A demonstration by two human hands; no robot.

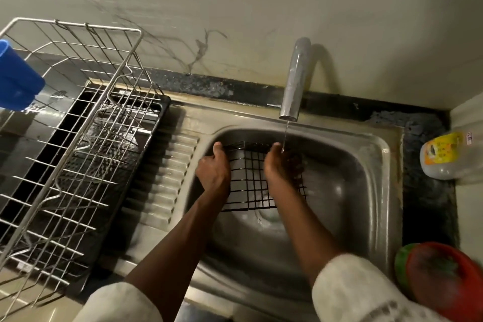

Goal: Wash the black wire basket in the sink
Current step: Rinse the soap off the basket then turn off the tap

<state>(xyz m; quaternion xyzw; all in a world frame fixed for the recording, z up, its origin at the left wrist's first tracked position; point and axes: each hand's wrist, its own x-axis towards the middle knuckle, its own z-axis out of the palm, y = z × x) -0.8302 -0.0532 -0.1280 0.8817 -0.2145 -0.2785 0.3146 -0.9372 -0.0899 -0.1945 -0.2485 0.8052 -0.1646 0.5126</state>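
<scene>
The left hand [213, 168] has a firm grip on the left rim of the black wire basket [248, 178]: its fingers are curled round the edge and its thumb points up by the top corner. The right hand [278, 167] lies against the mesh on the basket's right side. Its fingers are blurred, so I cannot tell whether that grip closes on the wires or only rubs over them.

The basket is inside the sink [366, 191], tilted up toward the back wall. A thin stream of water [285, 133] from the tap [294, 81] falls right by the right thumb.

I judge the wash to be under way but not finished. Water reaches only the upper right part of the basket, and no foam or sponge is in view. The lower and left mesh probably need turning under the stream, followed by a rinse and a lift out.

There is free room in the bowl to the right of the basket and toward the person. The spout hangs close above the basket's upper edge, so a steep tilt could knock it. To the left, past the ribbed drainboard [167, 165], the steel dish rack [78, 112] stands on a black tray [162, 112] with a blue cup [15, 78] at its far side. On the dark desk to the right stand a bottle [444, 157] and a red bowl [444, 277], both near the sink rim.
</scene>
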